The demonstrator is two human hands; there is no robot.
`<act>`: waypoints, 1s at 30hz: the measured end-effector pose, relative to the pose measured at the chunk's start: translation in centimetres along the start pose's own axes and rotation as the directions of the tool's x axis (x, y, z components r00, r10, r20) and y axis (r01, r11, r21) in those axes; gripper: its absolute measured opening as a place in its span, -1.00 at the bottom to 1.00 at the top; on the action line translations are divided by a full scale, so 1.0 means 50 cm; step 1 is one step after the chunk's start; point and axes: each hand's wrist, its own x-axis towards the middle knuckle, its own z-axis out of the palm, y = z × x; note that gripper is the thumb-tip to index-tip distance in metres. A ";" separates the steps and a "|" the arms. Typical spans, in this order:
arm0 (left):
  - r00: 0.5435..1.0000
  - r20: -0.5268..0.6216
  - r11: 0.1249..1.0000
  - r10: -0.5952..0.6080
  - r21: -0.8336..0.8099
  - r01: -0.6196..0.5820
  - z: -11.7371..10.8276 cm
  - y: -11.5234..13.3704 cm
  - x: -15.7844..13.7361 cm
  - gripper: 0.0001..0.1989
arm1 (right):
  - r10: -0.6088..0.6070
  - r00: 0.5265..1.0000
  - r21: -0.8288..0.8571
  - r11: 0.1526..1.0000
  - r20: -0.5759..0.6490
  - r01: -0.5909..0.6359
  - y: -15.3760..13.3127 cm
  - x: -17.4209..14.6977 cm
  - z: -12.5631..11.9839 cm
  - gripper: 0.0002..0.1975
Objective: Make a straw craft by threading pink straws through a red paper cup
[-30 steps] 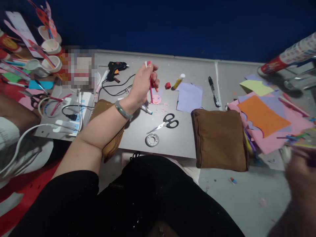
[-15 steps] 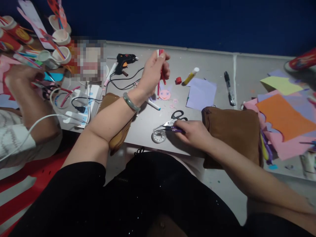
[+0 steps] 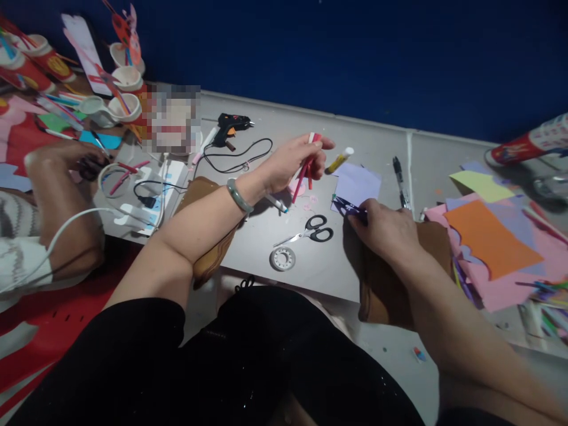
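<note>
My left hand (image 3: 296, 160), a green bangle at its wrist, is closed around slim red and white sticks (image 3: 302, 180). Below it lies a pink paper face (image 3: 296, 188), partly hidden by the hand. My right hand (image 3: 386, 228) grips purple scissors (image 3: 352, 208), whose tips point left over the edge of a lilac paper sheet (image 3: 358, 183). Between the hands, black-handled scissors (image 3: 310, 229) rest on the table above a white tape roll (image 3: 283, 258). A white marker with a blue tip (image 3: 277, 203) lies under my left wrist.
A black glue gun (image 3: 233, 127) and its cable lie behind my left arm, near a white power strip (image 3: 173, 183). A yellow glue stick (image 3: 339, 160) and a black pen (image 3: 400, 180) are farther back. Brown pouches flank the workspace. A co-worker's arm (image 3: 48, 195) reaches in at left.
My right hand has moved up and right with the purple scissors, away from the black-handled scissors and tape. My left hand has shifted right and slightly down, still holding the sticks.
</note>
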 end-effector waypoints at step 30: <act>0.993 0.033 0.993 -0.110 0.055 0.109 0.014 0.011 -0.021 -0.83 | 0.062 0.802 0.769 0.334 -0.595 0.545 -0.080 0.074 -0.010 -0.52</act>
